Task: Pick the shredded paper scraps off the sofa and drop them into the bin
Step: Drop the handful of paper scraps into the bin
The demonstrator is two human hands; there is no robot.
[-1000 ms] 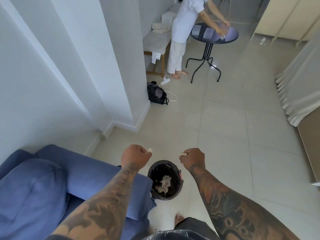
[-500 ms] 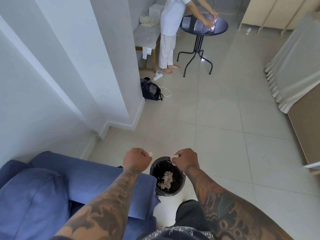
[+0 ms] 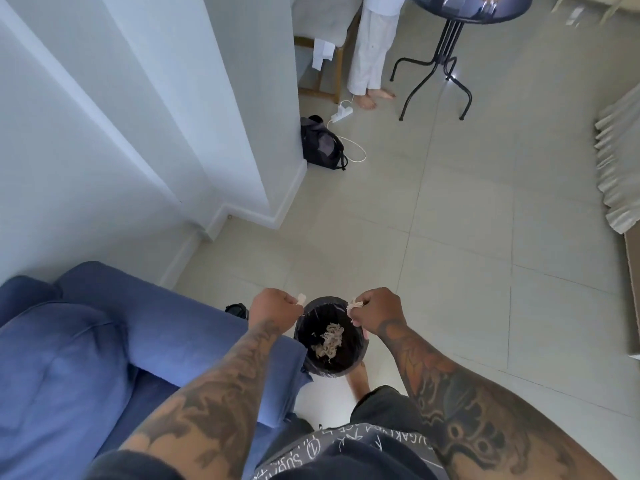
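A small black bin (image 3: 353, 367) with a dark liner stands on the floor beside the blue sofa's arm (image 3: 194, 337), a heap of pale shredded paper (image 3: 329, 341) lying in its bottom. My left hand (image 3: 272, 306) is a fist at the bin's left rim, pinching a paper scrap (image 3: 300, 299) that pokes out. My right hand (image 3: 375, 313) is fisted over the bin's right rim, gripping more paper scraps (image 3: 354, 304). Any scraps on the sofa seat are hidden behind my forearms.
A black bag (image 3: 320, 143) and a white power strip with cable (image 3: 342, 114) lie by the wall corner. Further off, a person in white stands at a round black table (image 3: 446, 39) beside a wooden bench. A pale curtain (image 3: 616, 168) hangs at right. Tiled floor surrounds the bin.
Both fists have come closer together and now sit right over the bin's rim. My view has tilted down and nearer to the bin; the scraps stay in my hands.
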